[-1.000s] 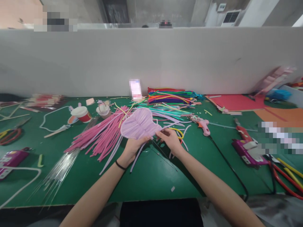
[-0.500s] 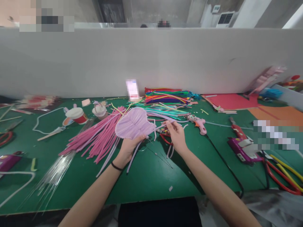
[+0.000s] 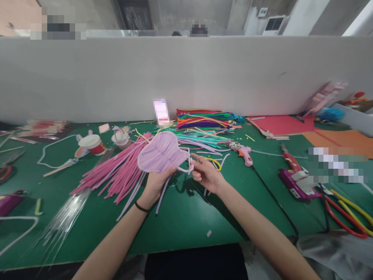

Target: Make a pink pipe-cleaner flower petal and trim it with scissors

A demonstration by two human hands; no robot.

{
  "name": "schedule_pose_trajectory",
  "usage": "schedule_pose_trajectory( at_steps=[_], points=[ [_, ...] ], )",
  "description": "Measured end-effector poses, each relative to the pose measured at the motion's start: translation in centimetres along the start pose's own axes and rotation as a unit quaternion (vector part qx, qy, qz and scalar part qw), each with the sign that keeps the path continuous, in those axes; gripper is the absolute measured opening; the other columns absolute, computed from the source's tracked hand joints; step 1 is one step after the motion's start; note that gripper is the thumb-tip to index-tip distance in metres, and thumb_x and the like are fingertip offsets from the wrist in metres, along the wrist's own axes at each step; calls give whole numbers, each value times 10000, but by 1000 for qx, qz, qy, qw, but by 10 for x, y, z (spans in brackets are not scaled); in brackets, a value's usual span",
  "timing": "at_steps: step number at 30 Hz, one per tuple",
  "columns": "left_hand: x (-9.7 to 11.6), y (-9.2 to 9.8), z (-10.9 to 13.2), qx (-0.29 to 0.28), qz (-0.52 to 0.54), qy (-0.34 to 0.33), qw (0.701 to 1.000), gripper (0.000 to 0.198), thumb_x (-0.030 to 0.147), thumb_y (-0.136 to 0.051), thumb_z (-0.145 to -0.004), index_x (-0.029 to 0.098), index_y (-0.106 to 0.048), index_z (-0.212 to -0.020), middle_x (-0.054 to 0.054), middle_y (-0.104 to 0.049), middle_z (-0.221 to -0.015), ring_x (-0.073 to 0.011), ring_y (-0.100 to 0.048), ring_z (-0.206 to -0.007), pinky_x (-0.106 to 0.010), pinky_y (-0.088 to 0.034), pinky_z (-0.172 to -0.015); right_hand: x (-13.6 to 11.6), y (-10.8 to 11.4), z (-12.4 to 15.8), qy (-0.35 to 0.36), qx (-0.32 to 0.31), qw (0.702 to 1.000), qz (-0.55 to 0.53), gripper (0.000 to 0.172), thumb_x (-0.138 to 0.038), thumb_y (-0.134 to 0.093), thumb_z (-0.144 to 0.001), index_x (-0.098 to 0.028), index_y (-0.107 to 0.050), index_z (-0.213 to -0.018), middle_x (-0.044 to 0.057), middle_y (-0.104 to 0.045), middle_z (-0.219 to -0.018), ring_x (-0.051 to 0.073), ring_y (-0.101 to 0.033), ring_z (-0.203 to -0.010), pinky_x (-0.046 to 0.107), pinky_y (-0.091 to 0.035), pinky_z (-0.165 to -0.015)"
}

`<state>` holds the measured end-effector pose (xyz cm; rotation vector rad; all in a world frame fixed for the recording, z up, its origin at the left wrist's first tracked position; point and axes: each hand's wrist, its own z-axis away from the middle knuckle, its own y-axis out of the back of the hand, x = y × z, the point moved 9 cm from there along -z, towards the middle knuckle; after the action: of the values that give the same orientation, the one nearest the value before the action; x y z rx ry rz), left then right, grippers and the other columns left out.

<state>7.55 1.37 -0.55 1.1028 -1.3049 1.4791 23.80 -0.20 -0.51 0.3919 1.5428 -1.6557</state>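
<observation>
Now, inside the bench's (image 3: 180, 229) near edge, left hand (image 3: 159, 182) gripping the lilac piece (image 3: 159, 151), right hand (image 3: 207, 175) pinches a newly curled stem (image 3: 185, 170), apparently shaping it.

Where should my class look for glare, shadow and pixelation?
Head view: glare on the thin, silvery strands; head view: dark shadow on the green tabletop beneath the bare right hand; head view: pixelation over the upright, pale, glowing rectangle, while the lilac, ribbed, fuzzy panel shows readable ridges.

Lilac strip (image 3: 185, 170) now bent round
</observation>
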Motion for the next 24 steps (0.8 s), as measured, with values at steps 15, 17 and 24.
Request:
schedule_pose_trajectory(
  at_steps=[15,17,24],
  points=[
    [-10,-2,3,-30,85,109,990,328,201,-867,-543,122,-719,-825,-51,-743,-745,-168,-688,-679,-223,-558,-610,-26,22,-2,74,64,994,57,527,-587,-682,-750,-166,-611,-1059,-77,-505,-441,50,-355,-332,166,-229,-336],
    [-14,-2,5,-41,116,141,982,250,169,-849,-572,121,-717,-778,-42,-740,-740,-141,-678,-649,-204,-563,-608,-17,17,-2,22,31,998,56,543,-624,-633,-776,-142,-639,-1027,-52,-532,-464,49,-352,-336,170,-214,-332],
    [-25,-9,9,-84,108,183,974,174,129,-799,-647,114,-710,-797,-51,-734,-729,-146,-688,-642,-219,-576,-629,6,-11,3,-62,-66,996,25,385,-508,-715,-755,-146,-652,-874,-87,-474,-472,15,-275,-343,147,-181,-341]
  ],
)
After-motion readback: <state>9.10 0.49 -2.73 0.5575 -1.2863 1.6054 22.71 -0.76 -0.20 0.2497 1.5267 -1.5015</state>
